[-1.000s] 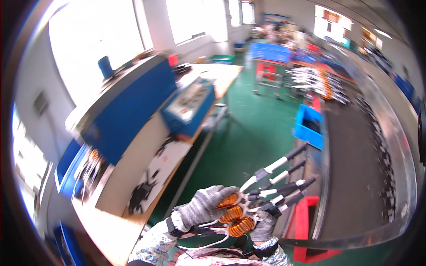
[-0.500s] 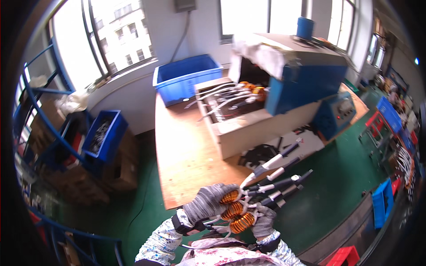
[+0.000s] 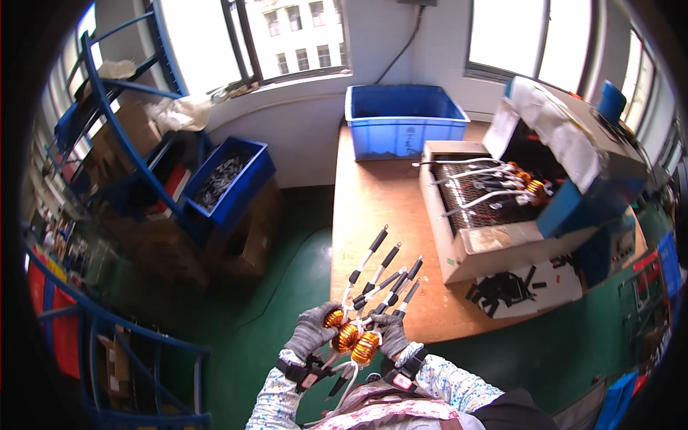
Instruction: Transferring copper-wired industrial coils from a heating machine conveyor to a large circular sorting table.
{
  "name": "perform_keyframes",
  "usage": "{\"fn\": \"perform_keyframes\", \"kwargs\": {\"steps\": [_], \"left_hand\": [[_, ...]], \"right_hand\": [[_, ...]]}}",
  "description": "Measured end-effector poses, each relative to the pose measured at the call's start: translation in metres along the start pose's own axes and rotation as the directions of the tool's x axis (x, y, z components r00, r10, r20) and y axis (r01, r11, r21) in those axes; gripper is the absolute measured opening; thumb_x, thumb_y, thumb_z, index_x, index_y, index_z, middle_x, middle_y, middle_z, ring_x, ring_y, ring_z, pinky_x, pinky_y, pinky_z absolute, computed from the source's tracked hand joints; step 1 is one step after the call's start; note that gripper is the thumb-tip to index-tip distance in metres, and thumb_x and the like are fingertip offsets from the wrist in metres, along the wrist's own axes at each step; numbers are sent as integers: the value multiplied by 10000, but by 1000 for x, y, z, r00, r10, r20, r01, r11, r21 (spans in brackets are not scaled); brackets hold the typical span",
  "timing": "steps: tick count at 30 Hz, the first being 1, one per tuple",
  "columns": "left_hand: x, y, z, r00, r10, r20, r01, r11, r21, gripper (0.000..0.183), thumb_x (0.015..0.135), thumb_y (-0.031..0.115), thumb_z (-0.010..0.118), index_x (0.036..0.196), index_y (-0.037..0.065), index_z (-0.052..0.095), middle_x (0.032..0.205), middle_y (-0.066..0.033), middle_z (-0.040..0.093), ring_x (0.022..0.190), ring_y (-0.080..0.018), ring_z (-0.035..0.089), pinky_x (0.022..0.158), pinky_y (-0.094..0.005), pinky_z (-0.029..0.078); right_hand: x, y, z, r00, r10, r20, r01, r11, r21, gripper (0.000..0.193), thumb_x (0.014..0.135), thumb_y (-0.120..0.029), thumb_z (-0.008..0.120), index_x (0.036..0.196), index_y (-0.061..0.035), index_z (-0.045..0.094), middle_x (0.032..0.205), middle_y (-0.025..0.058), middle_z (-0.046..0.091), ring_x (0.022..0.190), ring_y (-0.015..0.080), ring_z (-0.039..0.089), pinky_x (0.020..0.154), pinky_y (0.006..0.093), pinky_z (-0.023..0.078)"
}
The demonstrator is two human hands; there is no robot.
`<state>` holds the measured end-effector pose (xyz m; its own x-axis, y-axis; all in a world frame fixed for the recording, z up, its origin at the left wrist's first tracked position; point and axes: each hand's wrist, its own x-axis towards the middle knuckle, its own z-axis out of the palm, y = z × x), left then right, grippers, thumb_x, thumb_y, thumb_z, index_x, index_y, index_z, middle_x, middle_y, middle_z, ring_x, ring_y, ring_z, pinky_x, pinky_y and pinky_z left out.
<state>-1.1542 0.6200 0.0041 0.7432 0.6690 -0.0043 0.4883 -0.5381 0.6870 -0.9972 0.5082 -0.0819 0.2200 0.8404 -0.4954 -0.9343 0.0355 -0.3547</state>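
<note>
My left hand [image 3: 312, 331], in a grey knit glove, is closed at the leftmost of several copper-wound ring coils [image 3: 364, 348]. My gloved right hand [image 3: 391, 335] grips the same bundle from its right side, close to the white leads. The leads [image 3: 387, 283] fan upward and away from me, with black sleeves and metal lugs near their ends. More white and black leads hang below the coils, near my wrists. The bundle is held in the air at the near left corner of the wooden table [image 3: 373, 215]. My fingertips are partly hidden behind the coils.
On the table stand a blue bin [image 3: 408, 132] and a heating machine whose mesh conveyor [image 3: 466, 190] carries more coils with leads. Black sleeve pieces [image 3: 502, 290] lie on a white sheet beside it. Leftward are a bin of small parts [image 3: 229, 175] and a blue rack [image 3: 122, 136].
My view has turned left, so the table and machine sit farther right. Both hands still hold the coil bundle, whose leads now point more steeply away from me instead of off to the right.
</note>
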Motion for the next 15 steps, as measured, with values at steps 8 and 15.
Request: {"fn": "perform_keyframes", "kwargs": {"steps": [8,15], "left_hand": [[65,-47,47,955,-262,141,269,962,-34,499,604,153,706,1083,133,569,969,-151,628,900,-299,610,794,-351,489],[88,-77,73,788,-556,264,605,622,-497,436,631,-34,575,1047,92,614,885,-39,619,795,-146,575,715,-251,484]], "right_hand": [[92,-11,-46,975,68,-211,-64,998,23,153,652,14,650,683,-58,518,615,46,528,524,200,520,531,312,464],[112,-31,-81,938,292,-185,-322,933,-163,128,774,-136,650,818,-28,595,739,69,617,650,192,590,615,311,504]]}}
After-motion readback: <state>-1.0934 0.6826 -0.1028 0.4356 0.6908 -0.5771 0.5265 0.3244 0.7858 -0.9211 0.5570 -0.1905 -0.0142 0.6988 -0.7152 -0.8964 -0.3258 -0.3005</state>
